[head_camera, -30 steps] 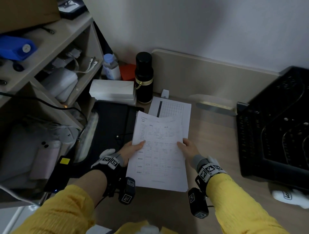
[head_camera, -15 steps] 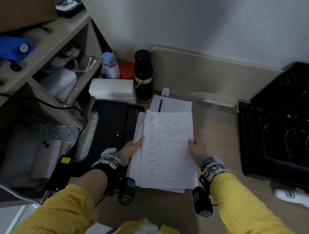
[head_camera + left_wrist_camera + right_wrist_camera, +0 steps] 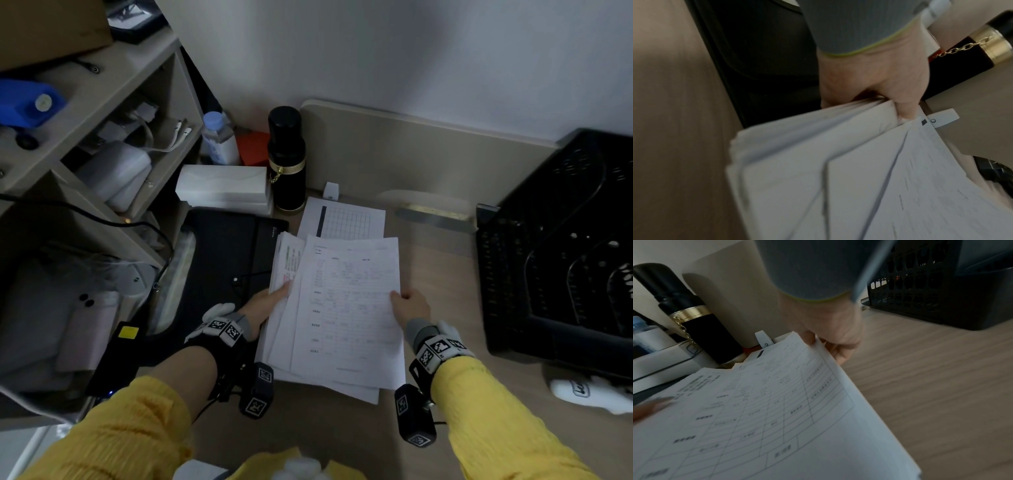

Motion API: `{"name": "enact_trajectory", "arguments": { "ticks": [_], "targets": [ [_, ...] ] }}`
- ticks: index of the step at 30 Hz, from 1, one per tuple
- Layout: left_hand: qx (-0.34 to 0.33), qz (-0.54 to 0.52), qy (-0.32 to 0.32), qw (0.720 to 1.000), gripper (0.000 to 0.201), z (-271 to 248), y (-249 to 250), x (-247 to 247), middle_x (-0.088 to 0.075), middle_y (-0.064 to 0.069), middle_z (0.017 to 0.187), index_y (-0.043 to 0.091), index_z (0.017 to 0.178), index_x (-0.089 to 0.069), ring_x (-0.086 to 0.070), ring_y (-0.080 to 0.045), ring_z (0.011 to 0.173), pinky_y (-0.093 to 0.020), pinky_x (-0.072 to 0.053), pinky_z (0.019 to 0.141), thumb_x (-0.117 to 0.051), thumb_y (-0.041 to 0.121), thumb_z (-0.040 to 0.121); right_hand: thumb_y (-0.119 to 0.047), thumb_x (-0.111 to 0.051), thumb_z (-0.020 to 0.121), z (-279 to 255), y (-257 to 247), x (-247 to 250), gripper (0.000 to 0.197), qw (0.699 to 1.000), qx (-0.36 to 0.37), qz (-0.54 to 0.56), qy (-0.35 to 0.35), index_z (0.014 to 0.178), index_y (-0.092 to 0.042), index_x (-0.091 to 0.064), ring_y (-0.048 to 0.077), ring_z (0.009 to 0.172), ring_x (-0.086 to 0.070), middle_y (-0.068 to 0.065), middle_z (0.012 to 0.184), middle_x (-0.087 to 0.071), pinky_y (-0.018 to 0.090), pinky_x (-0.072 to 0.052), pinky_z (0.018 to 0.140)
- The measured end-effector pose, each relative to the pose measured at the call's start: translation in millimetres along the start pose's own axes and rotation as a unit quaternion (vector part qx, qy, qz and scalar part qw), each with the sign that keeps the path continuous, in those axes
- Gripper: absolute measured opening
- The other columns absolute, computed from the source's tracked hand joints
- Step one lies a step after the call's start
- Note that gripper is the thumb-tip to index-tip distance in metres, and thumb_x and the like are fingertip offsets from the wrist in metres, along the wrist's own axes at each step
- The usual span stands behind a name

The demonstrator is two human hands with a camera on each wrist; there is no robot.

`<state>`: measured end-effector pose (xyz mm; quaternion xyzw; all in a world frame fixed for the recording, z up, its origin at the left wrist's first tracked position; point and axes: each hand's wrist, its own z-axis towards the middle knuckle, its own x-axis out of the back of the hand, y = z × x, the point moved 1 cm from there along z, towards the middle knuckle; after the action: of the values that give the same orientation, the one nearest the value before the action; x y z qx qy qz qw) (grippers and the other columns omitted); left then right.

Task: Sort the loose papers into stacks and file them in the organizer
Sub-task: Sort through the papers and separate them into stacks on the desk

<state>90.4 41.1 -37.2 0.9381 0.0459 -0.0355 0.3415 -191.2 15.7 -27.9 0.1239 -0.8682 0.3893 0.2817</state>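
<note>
I hold a sheaf of printed white papers (image 3: 346,308) above the wooden desk (image 3: 442,274). My left hand (image 3: 270,301) pinches the left part of the sheaf (image 3: 818,146), thumb on top, fingers under. My right hand (image 3: 409,303) pinches the right edge of the top form sheets (image 3: 766,410), pulled a little to the right of the rest. One gridded sheet (image 3: 346,219) lies flat on the desk behind them. The black mesh organizer (image 3: 561,253) stands at the right, apart from both hands.
A black flask (image 3: 287,161) with a gold band, a white box (image 3: 222,186) and a water bottle (image 3: 217,140) stand at the back left. A black folder (image 3: 222,253) lies left of the papers. Cluttered shelves (image 3: 85,144) rise on the left. A white object (image 3: 592,394) lies front right.
The top sheets have slid to the right with my right hand, fanning apart from the sheets in my left hand and uncovering a page with coloured print underneath.
</note>
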Motion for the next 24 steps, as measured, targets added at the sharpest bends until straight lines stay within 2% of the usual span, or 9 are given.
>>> {"name": "enact_trajectory", "arguments": {
  "ticks": [2, 5, 7, 10, 12, 15, 19, 21, 24],
  "targets": [
    [-0.010, -0.006, -0.004, 1.000, 0.051, 1.4, -3.5, 0.9, -0.067, -0.013, 0.120, 0.008, 0.129, -0.058, -0.064, -0.027, 0.109, -0.038, -0.052, 0.094, -0.068, 0.035, 0.087, -0.027, -0.054, 0.092, -0.6, 1.1, -0.1, 0.034, 1.000, -0.012, 0.009, -0.010, 0.116, -0.003, -0.053, 0.034, 0.110, -0.056, 0.018, 0.121, -0.059, 0.035, -0.044, 0.088],
    [-0.021, -0.002, -0.015, 1.000, 0.052, 3.7, -6.1, 2.0, -0.066, -0.013, 0.122, 0.006, 0.131, -0.056, -0.064, -0.027, 0.111, -0.040, -0.051, 0.096, -0.071, 0.024, 0.085, -0.027, -0.059, 0.089, -1.1, 3.2, -3.9, 0.047, 0.999, -0.020, 0.037, -0.034, 0.126, -0.003, -0.044, 0.035, 0.111, -0.057, 0.015, 0.122, -0.057, 0.036, -0.046, 0.088],
    [-0.026, 0.003, -0.018, 0.999, 0.051, 4.9, -7.1, 2.8, -0.065, -0.013, 0.123, 0.007, 0.130, -0.057, -0.064, -0.027, 0.110, -0.039, -0.052, 0.095, -0.072, 0.023, 0.084, -0.024, -0.058, 0.088, -1.7, 4.0, -7.2, 0.047, 0.997, -0.009, 0.055, -0.057, 0.129, -0.005, -0.048, 0.035, 0.110, -0.059, 0.012, 0.124, -0.059, 0.040, -0.049, 0.094],
    [-0.033, 0.012, -0.009, 0.999, 0.052, 5.9, -8.2, 2.9, -0.066, -0.012, 0.121, 0.009, 0.129, -0.058, -0.065, -0.025, 0.109, -0.038, -0.053, 0.093, -0.074, 0.026, 0.082, -0.020, -0.052, 0.092, -9.1, 2.8, -11.4, 0.039, 0.990, -0.011, 0.085, -0.115, 0.129, -0.006, -0.053, 0.034, 0.111, -0.059, 0.013, 0.125, -0.060, 0.046, -0.049, 0.097],
    [-0.038, 0.018, -0.007, 0.999, 0.052, 5.1, -7.7, 2.2, -0.067, -0.011, 0.121, 0.010, 0.129, -0.058, -0.065, -0.025, 0.109, -0.038, -0.052, 0.094, -0.074, 0.027, 0.083, -0.018, -0.052, 0.095, -16.6, -0.2, -13.4, 0.039, 0.979, -0.013, 0.124, -0.160, 0.132, -0.007, -0.048, 0.033, 0.113, -0.058, 0.011, 0.125, -0.059, 0.046, -0.049, 0.097],
    [-0.040, 0.020, -0.012, 0.999, 0.051, 4.7, -7.7, 1.9, -0.066, -0.012, 0.123, 0.009, 0.129, -0.058, -0.064, -0.025, 0.110, -0.040, -0.051, 0.097, -0.072, 0.028, 0.084, -0.022, -0.057, 0.093, -21.0, 1.1, -18.1, 0.052, 0.967, -0.025, 0.154, -0.200, 0.138, -0.010, -0.034, 0.031, 0.118, -0.055, 0.009, 0.132, -0.053, 0.050, -0.047, 0.099],
    [-0.046, 0.024, -0.005, 0.999, 0.049, 2.9, -6.9, 0.8, -0.066, -0.013, 0.122, 0.010, 0.129, -0.058, -0.064, -0.026, 0.110, -0.039, -0.051, 0.096, -0.069, 0.031, 0.086, -0.021, -0.049, 0.096, -17.6, 4.2, -19.2, 0.044, 0.969, -0.012, 0.135, -0.206, 0.136, -0.010, -0.034, 0.031, 0.117, -0.055, 0.009, 0.134, -0.050, 0.050, -0.048, 0.097],
    [-0.048, 0.025, -0.005, 0.999, 0.049, 3.1, -6.9, 0.7, -0.066, -0.013, 0.122, 0.010, 0.129, -0.058, -0.064, -0.026, 0.110, -0.040, -0.051, 0.097, -0.068, 0.034, 0.087, -0.017, -0.044, 0.097, -16.6, 3.9, -16.2, 0.039, 0.977, 0.011, 0.111, -0.184, 0.135, -0.009, -0.042, 0.031, 0.115, -0.056, 0.009, 0.131, -0.054, 0.047, -0.048, 0.097],
    [-0.052, 0.025, -0.003, 0.998, 0.052, 4.1, -7.3, 1.2, -0.066, -0.012, 0.121, 0.011, 0.130, -0.058, -0.064, -0.026, 0.110, -0.044, -0.050, 0.099, -0.068, 0.038, 0.086, -0.015, -0.044, 0.093, -18.7, 0.0, -9.0, 0.038, 0.988, 0.037, 0.075, -0.128, 0.130, -0.013, -0.053, 0.031, 0.110, -0.060, 0.010, 0.126, -0.060, 0.048, -0.049, 0.098]
  ]
}}
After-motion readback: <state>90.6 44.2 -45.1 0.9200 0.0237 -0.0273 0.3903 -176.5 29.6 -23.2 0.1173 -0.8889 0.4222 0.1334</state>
